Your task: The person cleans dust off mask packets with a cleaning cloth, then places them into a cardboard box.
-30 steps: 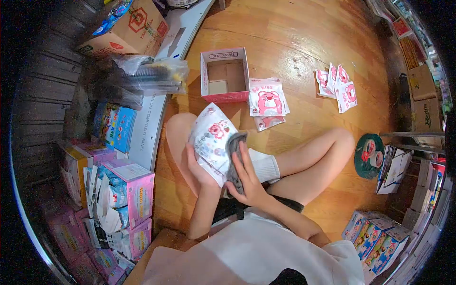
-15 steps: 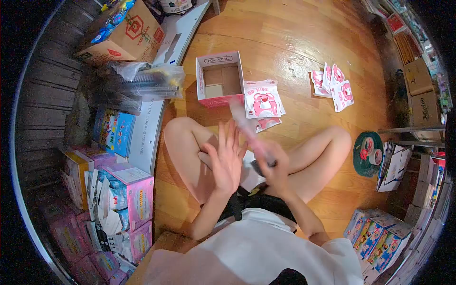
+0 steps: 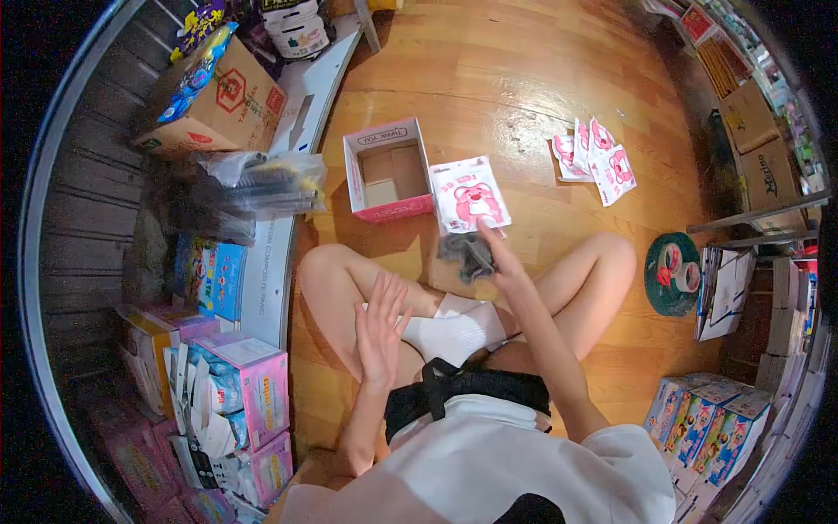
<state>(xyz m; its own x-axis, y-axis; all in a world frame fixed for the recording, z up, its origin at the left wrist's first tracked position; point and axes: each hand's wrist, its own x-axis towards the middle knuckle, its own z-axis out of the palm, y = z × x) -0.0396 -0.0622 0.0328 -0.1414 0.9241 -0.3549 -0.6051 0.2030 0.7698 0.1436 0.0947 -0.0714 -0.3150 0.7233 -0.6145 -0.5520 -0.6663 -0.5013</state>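
Observation:
My right hand (image 3: 504, 255) reaches forward over my crossed legs, with a dark grey crumpled cloth-like thing (image 3: 469, 255) held at its fingers. Its thumb overlaps the lower edge of a white packet (image 3: 472, 196) with a pink bear print. This packet lies over others on the wood floor, right beside the open pink box (image 3: 394, 210). Inside, the box's bare cardboard bottom shows. Fingers stretched out, my left hand (image 3: 381, 330) hovers above my leg and holds nothing.
More bear-print packets (image 3: 614, 166) lie fanned out at the right. A green round tray (image 3: 670, 301) holds tape rolls. Along the left, a low shelf bears a brown carton (image 3: 229, 96) and plastic-wrapped goods (image 3: 271, 183). Pink boxes (image 3: 262, 393) stand near my left side, colourful boxes (image 3: 707, 428) at the right.
My right hand has moved forward from above my lap to the packet pile, carrying the dark thing; a packet now lies squarely on top. My left hand has drawn back towards my left leg.

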